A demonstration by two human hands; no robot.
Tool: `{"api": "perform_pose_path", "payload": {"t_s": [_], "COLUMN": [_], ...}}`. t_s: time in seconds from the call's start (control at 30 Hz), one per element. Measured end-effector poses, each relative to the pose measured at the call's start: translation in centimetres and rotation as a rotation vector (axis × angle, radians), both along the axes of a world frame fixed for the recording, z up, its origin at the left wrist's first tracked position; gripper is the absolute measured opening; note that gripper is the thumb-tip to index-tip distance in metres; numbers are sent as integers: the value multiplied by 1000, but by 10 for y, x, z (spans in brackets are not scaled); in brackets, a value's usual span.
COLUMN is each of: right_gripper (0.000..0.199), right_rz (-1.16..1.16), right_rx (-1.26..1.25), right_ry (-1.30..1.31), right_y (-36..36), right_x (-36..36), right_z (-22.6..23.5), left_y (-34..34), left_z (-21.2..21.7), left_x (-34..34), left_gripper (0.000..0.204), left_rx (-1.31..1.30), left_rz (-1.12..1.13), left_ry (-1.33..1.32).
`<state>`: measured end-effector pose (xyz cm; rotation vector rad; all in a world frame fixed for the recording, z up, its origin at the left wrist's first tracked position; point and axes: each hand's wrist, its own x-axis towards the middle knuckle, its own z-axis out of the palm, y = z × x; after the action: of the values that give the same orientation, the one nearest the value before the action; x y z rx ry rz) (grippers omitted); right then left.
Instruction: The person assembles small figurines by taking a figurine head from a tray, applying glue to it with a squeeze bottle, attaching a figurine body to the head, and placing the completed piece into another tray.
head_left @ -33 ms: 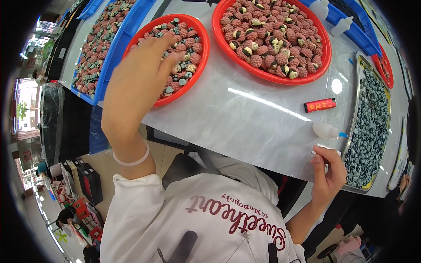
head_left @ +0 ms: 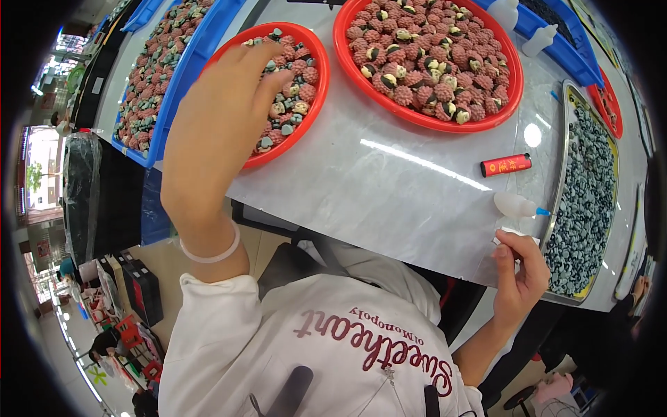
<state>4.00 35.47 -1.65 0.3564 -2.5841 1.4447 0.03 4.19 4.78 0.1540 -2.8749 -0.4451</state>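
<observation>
My left hand (head_left: 215, 128) reaches over the left red plastic tray (head_left: 321, 104), which holds dusky-pink bumpy pieces with small grey-green and cream parts. Its thumb stands apart from the fingers, and the fingertips lie over the pieces. No held thing shows between them. At the table's near right edge, my right hand (head_left: 517, 274) is closed in a pinch, thumb against bent fingers. Something small and whitish shows at its fingertips, too unclear to name. Just above it lies a white squeeze bottle (head_left: 513, 204) with a blue tip.
A larger red tray (head_left: 517, 90) of pink pieces with cream-and-black parts stands at the back. Along the left is a blue crate (head_left: 182, 76) of similar pieces. To the right lie a red lighter (head_left: 506, 165) and a metal tray (head_left: 556, 229) of dark grey-green bits. More bottles (head_left: 540, 42) stand behind.
The thumb and fingers of my left hand have shifted slightly over the left red tray. Both red trays appear a little farther left. My right hand keeps its place.
</observation>
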Motion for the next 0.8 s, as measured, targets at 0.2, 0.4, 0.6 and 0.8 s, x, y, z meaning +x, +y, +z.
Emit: {"api": "perform_pose_path", "payload": {"t_s": [0.2, 0.4, 0.6, 0.8], "right_gripper": [11, 11, 23, 34], "right_rz": [-26, -109, -186, 28], "right_rx": [-28, -51, -22, -44], "right_ry": [6, 12, 156, -171], "right_y": [6, 17, 4, -8], "right_x": [3, 2, -22, -26], "right_z": [-1, -2, 0, -4], "left_y": [41, 43, 62, 102], "left_z": [-45, -37, -34, -62], "left_x": [-43, -48, -24, 17], "left_gripper": [21, 19, 16, 18], "left_rx": [-73, 10, 1200, 1714], "left_rz": [-404, -372, -435, -423], "left_ry": [218, 68, 45, -373]}}
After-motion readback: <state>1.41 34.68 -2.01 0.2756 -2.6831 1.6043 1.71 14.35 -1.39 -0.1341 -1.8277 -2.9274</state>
